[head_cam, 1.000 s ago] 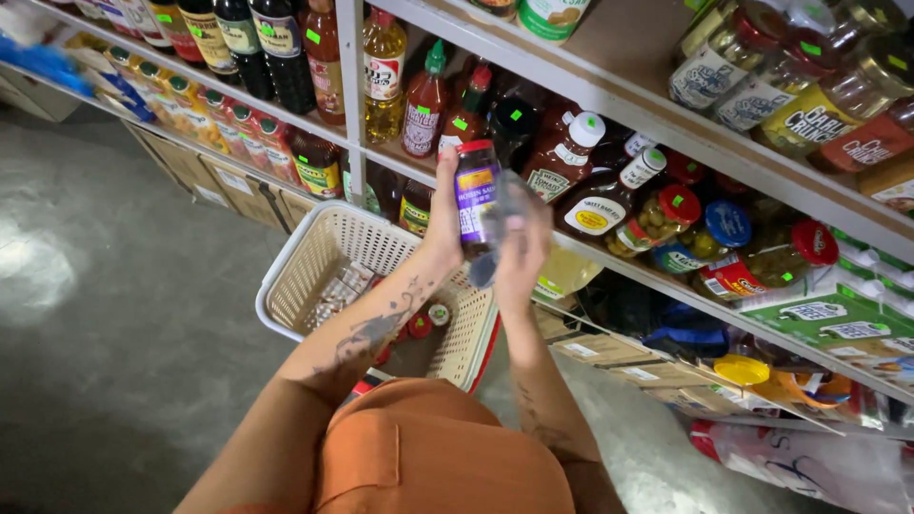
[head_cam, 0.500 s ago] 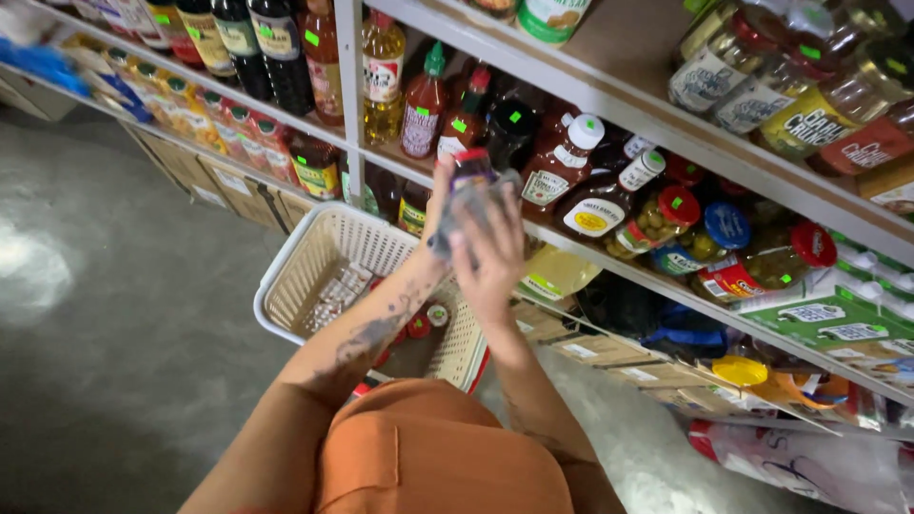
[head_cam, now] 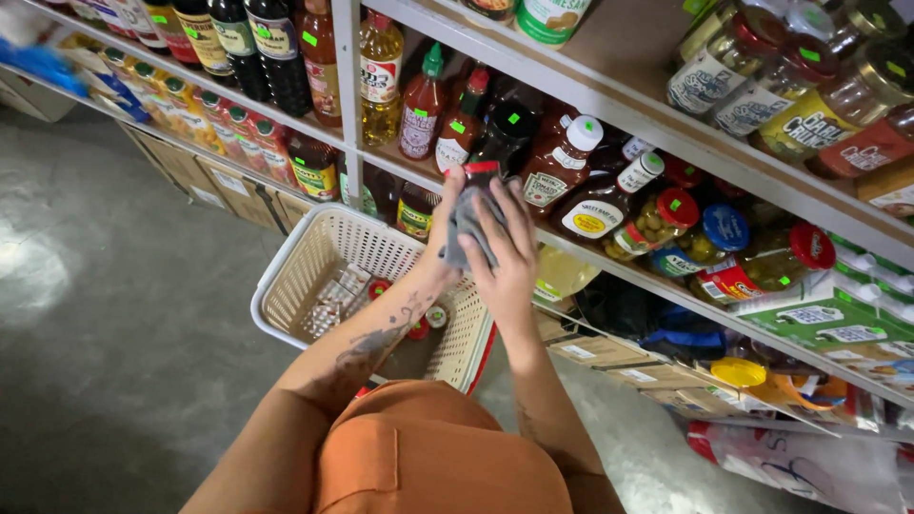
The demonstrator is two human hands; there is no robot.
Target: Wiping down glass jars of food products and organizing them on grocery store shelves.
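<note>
- Nearest: orange fabric point(head_cam: 428, 457) over the knees, soft, matte.
- Both forearms reach up and forward; left one is tattooed.
- Left hand point(head_cam: 443, 249) wraps a small bottle point(head_cam: 481, 176) from the left side. Only its red cap and dark shoulder show.
- Right hand point(head_cam: 506, 257) presses a grey cloth point(head_cam: 466, 227) flat against the bottle's front, fingers spread over it. Cloth is limp and crumpled, and hides most of the bottle.
- Bottle sits between both hands, just in front of the middle shelf point(head_cam: 609, 266), above the basket.
- Basket point(head_cam: 314, 262): cream plastic lattice, red edge on the near right side, on a grey concrete floor point(head_cam: 124, 314). Small red-capped items and clear packs inside.
- Middle shelf: dark sauce bottles with white caps and green dot stickers; jars with red and blue lids to the right.
- Upper shelf point(head_cam: 666, 114): glass jars, white and yellow labels.
- Far left: tall dark bottles, one yellow oil bottle point(head_cam: 381, 76).
</note>
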